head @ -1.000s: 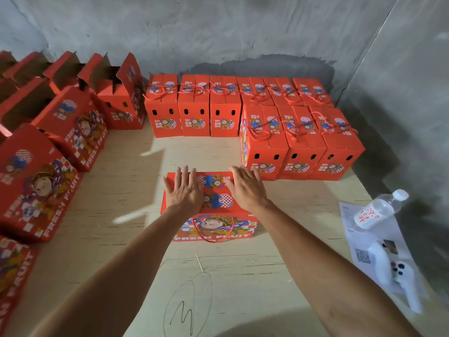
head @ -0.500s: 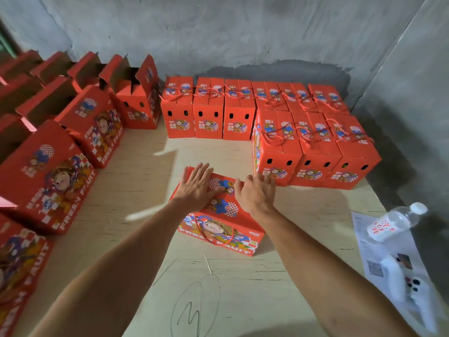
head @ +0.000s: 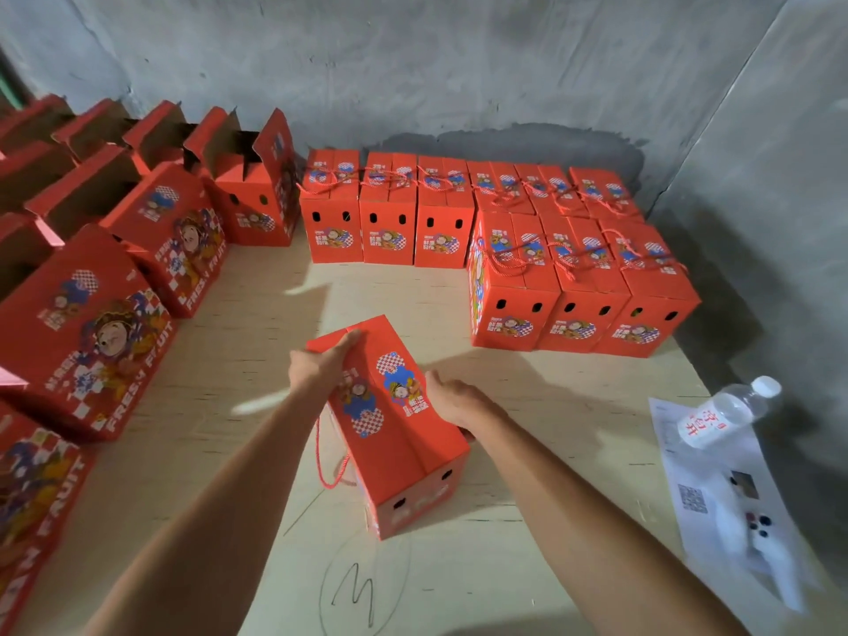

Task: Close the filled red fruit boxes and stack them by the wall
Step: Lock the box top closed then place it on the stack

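Observation:
A closed red fruit box (head: 404, 447) stands on the plywood table (head: 257, 342) in front of me, turned with one end toward me, its red rope handle hanging at its left side. My left hand (head: 319, 364) grips the box's far left top edge. My right hand (head: 452, 401) holds its right side, fingers curled over the edge. Closed red boxes (head: 583, 286) stand in rows by the back wall, several of them with rope handles on top.
Open red boxes (head: 92, 314) with raised flaps line the left side. At the right edge lie a plastic water bottle (head: 725, 413), a printed paper sheet (head: 716, 488) and a white controller (head: 757, 539). A pencilled "3" in a circle (head: 362, 589) marks the table near me.
The box has been turned from lying broadside under my flat palms to pointing one end at me. Both hands went from pressing its top to gripping its sides.

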Demonstrator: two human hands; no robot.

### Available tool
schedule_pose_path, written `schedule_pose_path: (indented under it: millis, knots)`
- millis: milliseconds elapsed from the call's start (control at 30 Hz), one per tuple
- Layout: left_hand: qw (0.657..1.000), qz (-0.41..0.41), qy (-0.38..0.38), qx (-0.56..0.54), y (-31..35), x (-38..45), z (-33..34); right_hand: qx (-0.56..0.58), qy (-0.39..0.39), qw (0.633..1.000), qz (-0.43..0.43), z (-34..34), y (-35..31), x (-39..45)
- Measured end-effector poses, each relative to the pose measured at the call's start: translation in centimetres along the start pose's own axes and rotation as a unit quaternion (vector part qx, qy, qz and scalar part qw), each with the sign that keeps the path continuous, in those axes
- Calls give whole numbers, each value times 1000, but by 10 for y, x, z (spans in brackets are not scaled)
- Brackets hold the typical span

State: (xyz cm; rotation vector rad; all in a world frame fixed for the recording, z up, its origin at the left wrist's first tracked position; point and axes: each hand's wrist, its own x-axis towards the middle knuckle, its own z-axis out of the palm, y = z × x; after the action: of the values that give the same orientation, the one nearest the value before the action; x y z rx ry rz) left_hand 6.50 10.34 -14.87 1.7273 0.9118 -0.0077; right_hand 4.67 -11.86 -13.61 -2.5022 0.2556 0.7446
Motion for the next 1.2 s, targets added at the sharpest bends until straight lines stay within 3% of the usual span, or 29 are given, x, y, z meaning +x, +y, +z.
schedule_pose_path:
  millis: [200, 267, 367, 433, 500, 600, 667, 767, 967, 1200]
  knots:
    - [999, 41, 4, 14, -23, -28, 3, 215, 76, 974, -14, 9, -2, -4]
    - [999, 33, 10, 24, -32, -44, -2, 295, 90, 951, -35, 8, -1, -5]
    - [998, 25, -38, 46, -33, -55, -19, 443, 71, 893, -10, -2, -6, -12]
    - [995, 20, -66, 77, -23, -59, -32, 475, 53, 879, -7, -11, -16, -17]
    - [992, 53, -80, 77, -4, -64, -42, 436, 30, 898, -50, -17, -34, -19]
    - [987, 101, -117, -51, 36, -82, -49, 271, -2, 954, -124, -17, -58, -27]
    - [975, 104, -147, -127, 63, -96, -52, 118, 33, 978, -166, -9, -60, -34]
    - [969, 119, -172, -132, 83, -110, -53, -31, 125, 978, -166, -1, -56, -41]
    - [950, 129, -200, -201, 63, -110, -54, 8, 140, 986, -92, -7, -53, -46]
    - [945, 164, -188, -213, 53, -100, -50, -40, 54, 996, -53, -40, -29, -50]
